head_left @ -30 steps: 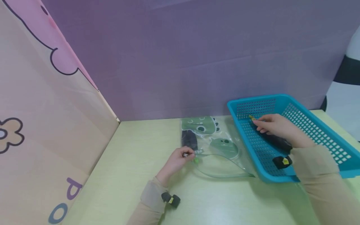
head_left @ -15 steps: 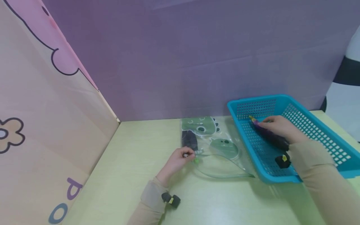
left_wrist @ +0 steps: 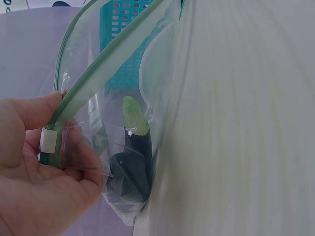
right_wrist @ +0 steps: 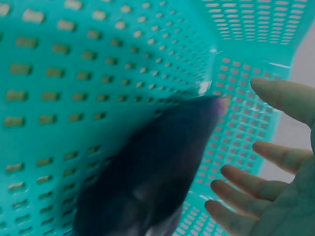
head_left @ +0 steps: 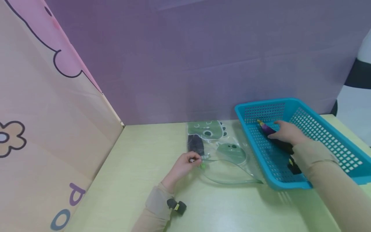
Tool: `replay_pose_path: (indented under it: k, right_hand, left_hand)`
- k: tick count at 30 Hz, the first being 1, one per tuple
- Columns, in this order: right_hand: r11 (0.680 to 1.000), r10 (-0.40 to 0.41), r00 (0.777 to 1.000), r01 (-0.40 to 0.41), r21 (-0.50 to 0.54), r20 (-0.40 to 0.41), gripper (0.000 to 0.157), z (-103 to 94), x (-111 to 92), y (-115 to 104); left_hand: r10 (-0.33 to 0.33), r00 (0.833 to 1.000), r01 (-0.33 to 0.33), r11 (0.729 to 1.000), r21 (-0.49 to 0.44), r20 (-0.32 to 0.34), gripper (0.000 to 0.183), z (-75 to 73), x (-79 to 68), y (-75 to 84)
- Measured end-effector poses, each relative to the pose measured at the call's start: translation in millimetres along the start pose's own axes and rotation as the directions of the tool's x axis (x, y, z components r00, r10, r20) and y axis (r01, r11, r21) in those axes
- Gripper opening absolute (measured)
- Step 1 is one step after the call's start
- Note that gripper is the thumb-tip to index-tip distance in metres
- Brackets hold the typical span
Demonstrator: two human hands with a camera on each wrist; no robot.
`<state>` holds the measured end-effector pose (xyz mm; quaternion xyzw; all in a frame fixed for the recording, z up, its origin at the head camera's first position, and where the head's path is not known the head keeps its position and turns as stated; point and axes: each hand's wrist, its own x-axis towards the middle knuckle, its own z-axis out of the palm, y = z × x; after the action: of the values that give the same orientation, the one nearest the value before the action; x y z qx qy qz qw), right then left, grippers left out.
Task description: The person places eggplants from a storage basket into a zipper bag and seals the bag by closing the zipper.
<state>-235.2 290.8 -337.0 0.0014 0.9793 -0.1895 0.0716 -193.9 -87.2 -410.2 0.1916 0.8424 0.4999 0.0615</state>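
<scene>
My left hand [head_left: 182,166] pinches the slider corner of a clear zip bag [head_left: 232,154] printed with green cartoon animals. The bag's green-edged mouth [left_wrist: 98,73] gapes in the left wrist view. Inside it lies a dark eggplant [left_wrist: 139,157] with a green end, seen through the plastic. Over the blue basket [head_left: 262,162], my right hand [head_left: 288,132] hovers above a long purple eggplant [head_left: 278,141] with a yellowish stem. In the right wrist view its fingers [right_wrist: 246,187] are spread beside that eggplant, with a gap between them. The hand and sleeve hide part of the eggplant in the head view.
The basket stands on a pale table [head_left: 145,145], at its right side near a purple cloth backdrop [head_left: 174,64]. A printed cloth panel [head_left: 52,112] borders the table on the left. The bag lies directly left of the basket.
My right hand has let go of the eggplant's stem end and slid back along it, its fingers now spread. The left hand keeps its hold on the bag.
</scene>
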Motion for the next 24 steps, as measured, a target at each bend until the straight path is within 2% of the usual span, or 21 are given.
replay_pose_path:
  k: [5, 12, 18, 21, 24]
  right_hand:
    - [1.0, 0.004, 1.0, -0.004, -0.023, 0.025, 0.075, 4.1, 3, 3]
    - [0.999, -0.041, 0.998, 0.042, -0.022, 0.042, 0.066, 9.4, 7, 8]
    - [0.999, -0.03, 0.997, 0.033, -0.037, 0.067, 0.061, 12.9, 12, 15]
    - [0.999, -0.029, 0.997, 0.031, -0.036, 0.074, 0.06, 13.7, 13, 17]
    - [0.998, -0.043, 0.997, 0.046, -0.035, 0.071, 0.059, 14.0, 12, 17]
  left_hand:
    - [0.004, 1.0, -0.004, 1.0, -0.004, 0.001, 0.012, -0.7, -0.7, 2.2]
    - [0.003, 1.0, -0.003, 1.0, -0.008, 0.005, 0.012, -0.2, 1.0, 0.1]
    - [-0.002, 1.0, 0.002, 1.0, -0.008, 0.006, 0.012, 0.3, 1.0, 0.1]
    - [-0.009, 1.0, 0.009, 1.0, -0.001, 0.002, 0.012, 0.0, -1.3, 5.8]
    - [-0.012, 1.0, 0.012, 1.0, 0.001, 0.005, 0.012, -2.7, -5.9, 18.8]
